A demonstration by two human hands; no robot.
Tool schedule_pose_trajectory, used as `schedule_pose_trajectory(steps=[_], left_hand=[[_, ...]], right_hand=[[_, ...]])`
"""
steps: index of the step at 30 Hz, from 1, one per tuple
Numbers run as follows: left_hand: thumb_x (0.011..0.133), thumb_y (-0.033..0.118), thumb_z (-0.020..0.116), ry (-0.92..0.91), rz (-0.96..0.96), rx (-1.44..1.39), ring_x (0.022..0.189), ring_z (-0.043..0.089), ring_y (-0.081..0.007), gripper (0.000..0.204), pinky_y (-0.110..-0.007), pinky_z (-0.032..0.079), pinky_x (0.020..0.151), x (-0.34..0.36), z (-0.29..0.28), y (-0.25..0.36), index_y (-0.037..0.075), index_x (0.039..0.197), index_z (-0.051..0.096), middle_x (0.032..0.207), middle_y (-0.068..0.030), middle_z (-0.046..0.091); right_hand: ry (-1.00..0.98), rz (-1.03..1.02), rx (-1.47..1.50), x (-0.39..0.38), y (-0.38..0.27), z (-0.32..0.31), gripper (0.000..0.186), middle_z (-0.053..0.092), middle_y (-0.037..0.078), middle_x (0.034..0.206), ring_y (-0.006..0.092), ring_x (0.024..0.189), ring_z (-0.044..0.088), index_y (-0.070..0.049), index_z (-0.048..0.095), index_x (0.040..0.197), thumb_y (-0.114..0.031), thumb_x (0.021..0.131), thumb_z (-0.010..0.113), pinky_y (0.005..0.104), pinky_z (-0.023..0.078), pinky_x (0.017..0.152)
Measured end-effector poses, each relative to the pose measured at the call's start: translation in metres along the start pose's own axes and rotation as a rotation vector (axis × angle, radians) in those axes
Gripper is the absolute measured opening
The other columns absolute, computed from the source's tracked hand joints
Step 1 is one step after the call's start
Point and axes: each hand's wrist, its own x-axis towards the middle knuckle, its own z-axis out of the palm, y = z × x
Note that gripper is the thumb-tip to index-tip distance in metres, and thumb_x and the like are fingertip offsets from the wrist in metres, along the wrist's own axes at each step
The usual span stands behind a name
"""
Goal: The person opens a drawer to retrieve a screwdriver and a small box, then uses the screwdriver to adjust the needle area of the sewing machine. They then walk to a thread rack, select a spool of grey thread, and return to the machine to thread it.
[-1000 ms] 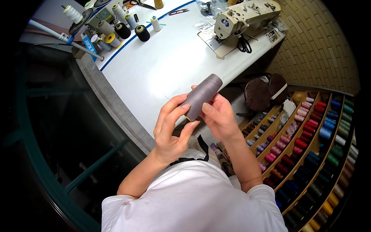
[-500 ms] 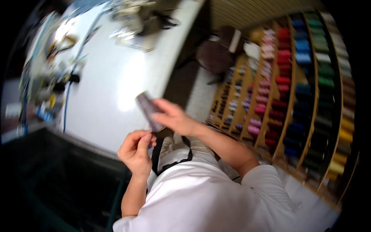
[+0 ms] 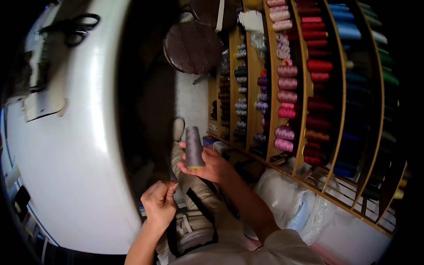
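Note:
A grey-mauve cone of thread [image 3: 194,150] with a yellow rim at its wide base stands nearly upright in my right hand [image 3: 214,165], fingers wrapped around its lower part. Closer to me and to the left, my left hand [image 3: 159,201] is closed, thumb and forefinger pinched together. Whatever that pinch holds, if anything, is too fine to make out. A gap separates the two hands, and both are over my trousers.
On the left a white table [image 3: 84,176] carries black scissors [image 3: 75,28] and machine parts. A round brown stool [image 3: 193,47] stands ahead. Wooden racks [image 3: 304,88] of coloured thread cones fill the right, with clear plastic bags [image 3: 282,198] below them.
My view has swung right toward the racks. The cone in my right hand has come off from over the table's edge and turned more upright. My left hand stays pinched.

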Motion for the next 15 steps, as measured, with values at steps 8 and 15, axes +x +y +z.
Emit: schedule_pose_trajectory(steps=[8, 15], left_hand=[[0.081, -0.006, 0.067, -0.107, -0.129, 0.207, 0.063, 0.058, -0.0323, 0.005, -0.037, 0.045, 0.06, 0.053, 0.013, -0.024, -0.004, 0.078, 0.064, 0.07, -0.0178, 0.059], [0.088, 0.002, 0.067, -0.389, -0.312, -0.008, 0.076, 0.067, -0.0286, 0.008, -0.033, 0.054, 0.069, 0.044, 0.034, -0.041, 0.0, 0.096, 0.07, 0.087, -0.0171, 0.068]], right_hand=[[0.861, -0.277, -0.8, 0.099, -0.15, -0.172, 0.029, 0.064, 0.004, 0.108, 0.0127, 0.096, 0.059, -0.008, 0.061, 0.114, -0.02, 0.089, 0.07, 0.0317, 0.047, 0.081], [1.351, -1.039, -1.537, 0.179, -0.348, -0.215, 0.037, 0.07, 0.013, 0.097, 0.023, 0.087, 0.066, 0.003, 0.065, 0.101, -0.021, 0.077, 0.08, 0.0366, 0.051, 0.081]])
